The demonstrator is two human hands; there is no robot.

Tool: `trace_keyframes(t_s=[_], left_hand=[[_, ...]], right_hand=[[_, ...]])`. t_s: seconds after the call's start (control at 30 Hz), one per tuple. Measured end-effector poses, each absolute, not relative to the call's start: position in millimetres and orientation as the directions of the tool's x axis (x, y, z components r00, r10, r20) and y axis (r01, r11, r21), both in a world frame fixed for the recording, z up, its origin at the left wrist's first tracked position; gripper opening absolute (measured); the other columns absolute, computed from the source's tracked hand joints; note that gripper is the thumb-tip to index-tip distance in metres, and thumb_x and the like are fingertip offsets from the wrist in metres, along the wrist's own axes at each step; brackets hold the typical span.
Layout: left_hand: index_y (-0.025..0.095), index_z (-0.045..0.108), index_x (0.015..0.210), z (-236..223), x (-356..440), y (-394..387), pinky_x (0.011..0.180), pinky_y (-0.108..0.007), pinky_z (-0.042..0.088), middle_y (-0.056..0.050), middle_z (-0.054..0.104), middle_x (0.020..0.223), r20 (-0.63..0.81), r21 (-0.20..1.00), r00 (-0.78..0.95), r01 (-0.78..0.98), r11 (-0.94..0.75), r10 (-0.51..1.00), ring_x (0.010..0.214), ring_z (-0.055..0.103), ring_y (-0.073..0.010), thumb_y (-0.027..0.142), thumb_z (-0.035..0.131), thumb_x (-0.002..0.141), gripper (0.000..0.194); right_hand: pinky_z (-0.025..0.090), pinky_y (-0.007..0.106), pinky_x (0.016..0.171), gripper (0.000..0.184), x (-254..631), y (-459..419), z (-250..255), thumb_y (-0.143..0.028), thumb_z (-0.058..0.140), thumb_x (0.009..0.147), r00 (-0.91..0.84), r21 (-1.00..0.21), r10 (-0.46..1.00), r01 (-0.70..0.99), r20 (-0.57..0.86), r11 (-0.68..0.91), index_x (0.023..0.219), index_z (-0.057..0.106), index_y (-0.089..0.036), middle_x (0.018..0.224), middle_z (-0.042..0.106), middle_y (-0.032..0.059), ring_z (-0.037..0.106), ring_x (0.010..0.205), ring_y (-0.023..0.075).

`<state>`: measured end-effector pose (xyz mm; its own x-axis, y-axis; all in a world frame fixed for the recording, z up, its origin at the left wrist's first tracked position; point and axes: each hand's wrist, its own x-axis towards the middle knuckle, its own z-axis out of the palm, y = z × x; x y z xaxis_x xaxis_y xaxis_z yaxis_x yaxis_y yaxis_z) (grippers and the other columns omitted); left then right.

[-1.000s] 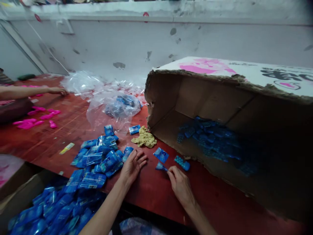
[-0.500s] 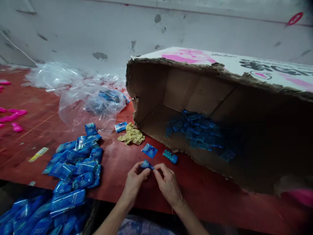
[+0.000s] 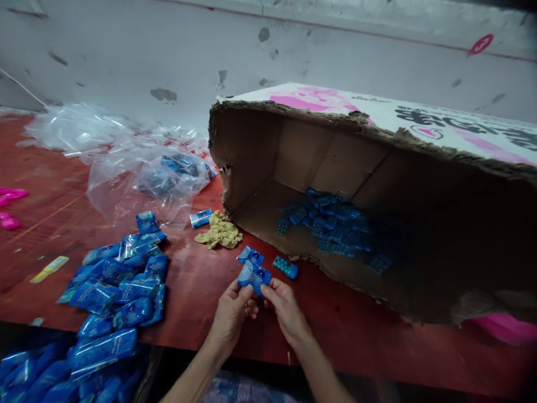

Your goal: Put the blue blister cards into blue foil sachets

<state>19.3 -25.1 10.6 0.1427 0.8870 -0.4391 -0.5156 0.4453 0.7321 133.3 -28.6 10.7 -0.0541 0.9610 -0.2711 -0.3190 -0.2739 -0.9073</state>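
Both hands are at the near side of the red table (image 3: 188,313), in front of the torn opening of the cardboard box (image 3: 247,196). Left hand (image 3: 235,313): grasping the left part of a small blue printed packet (image 3: 254,278), thumb on its near edge, fingers curled beneath. Right hand (image 3: 287,310): pinching the same packet at its right side, thumb uppermost. The packet is spread open between the hands, printed face up.

Just beyond it, a flat blue packet (image 3: 250,255) is partly overlapped in view by the held one; contact between the two cannot be told. To the right of that, near the box edge, is a blue piece with turquoise bumps (image 3: 286,267). Similar bumpy blue pieces (image 3: 335,221) are heaped inside the box, the deeper ones lost in shadow.

Left of the box opening: a crumpled yellowish cloth (image 3: 220,231), and beside it a blue-and-white packet (image 3: 201,218). Further left, a loose pile of filled blue packets (image 3: 117,280), glossy, overlapping. More blue packages (image 3: 46,369) fill the space below the table edge, lower left. Behind the pile: clear plastic bags (image 3: 121,184), with blue contents in the nearer part. Far left: bright pink pieces (image 3: 10,196) and a yellow-and-clear strip (image 3: 49,269).
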Motion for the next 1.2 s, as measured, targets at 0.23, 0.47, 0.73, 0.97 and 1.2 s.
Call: trace_keyframes(t_s=[0.23, 0.47, 0.73, 0.97, 1.2], left_hand=[[0.011, 0.059, 0.065, 5.4, 21.4, -24.7, 0.036, -0.018, 0.037, 0.002, 0.058, 0.047, -0.501, 0.770, 0.010, -0.452, 0.451, 0.865, 0.037, 0.048, -0.0070, 0.027, 0.073, 0.057, 0.023], [0.012, 0.060, 0.064, 4.1, 27.4, -27.7, 0.038, -0.018, 0.040, 0.003, 0.059, 0.047, -0.502, 0.785, -0.117, -0.477, 0.395, 0.857, 0.037, 0.049, -0.0076, 0.028, 0.075, 0.051, 0.026], [0.013, 0.060, 0.063, 2.4, 31.6, -28.2, 0.038, -0.020, 0.040, 0.003, 0.057, 0.045, -0.492, 0.821, -0.131, -0.398, 0.409, 0.861, 0.037, 0.048, -0.0089, 0.036, 0.074, 0.052, 0.029], [0.014, 0.056, 0.052, 5.0, 28.4, -23.6, 0.034, -0.021, 0.038, 0.003, 0.054, 0.038, -0.582, 0.750, -0.044, -0.413, 0.516, 0.812, 0.033, 0.047, -0.0103, 0.042, 0.078, 0.039, 0.038], [0.013, 0.056, 0.059, 18.6, 10.8, -25.3, 0.034, -0.018, 0.037, 0.001, 0.057, 0.043, -0.597, 0.649, 0.167, -0.475, 0.594, 0.785, 0.035, 0.049, -0.0087, 0.030, 0.077, 0.050, 0.028]], right_hand=[[0.033, 0.018, 0.047, 0.017, 129.5, -29.0, 9.1, -0.029, 0.061, 0.069, -0.037, -0.925, 0.957, -0.245, -0.289, -0.289, 0.063, 0.054, -0.015, 0.053, 0.051, -0.0055, 0.042, 0.046, 0.0067], [0.037, 0.020, 0.044, 0.023, 111.1, -33.9, -3.0, -0.038, 0.052, 0.075, 0.067, -0.946, 0.957, -0.189, -0.281, -0.264, 0.065, 0.044, -0.019, 0.054, 0.045, -0.0067, 0.043, 0.045, 0.0084], [0.038, 0.020, 0.045, 0.025, 104.3, -39.0, -2.7, -0.043, 0.045, 0.078, 0.218, -0.969, 0.945, -0.038, -0.245, -0.242, 0.066, 0.042, -0.021, 0.058, 0.045, -0.0048, 0.045, 0.050, 0.0101], [0.038, 0.021, 0.043, 0.031, 106.3, -39.7, -13.4, -0.049, 0.036, 0.082, 0.194, -0.963, 0.947, 0.035, -0.256, -0.267, 0.072, 0.043, -0.021, 0.058, 0.047, -0.0031, 0.048, 0.050, 0.0120], [0.039, 0.028, 0.068, 0.020, 149.5, -27.3, 16.5, -0.025, 0.044, 0.085, 0.082, -0.711, 0.979, 0.699, 0.187, 0.077, 0.067, 0.052, -0.021, 0.075, 0.057, 0.0021, 0.053, 0.075, 0.0171]])
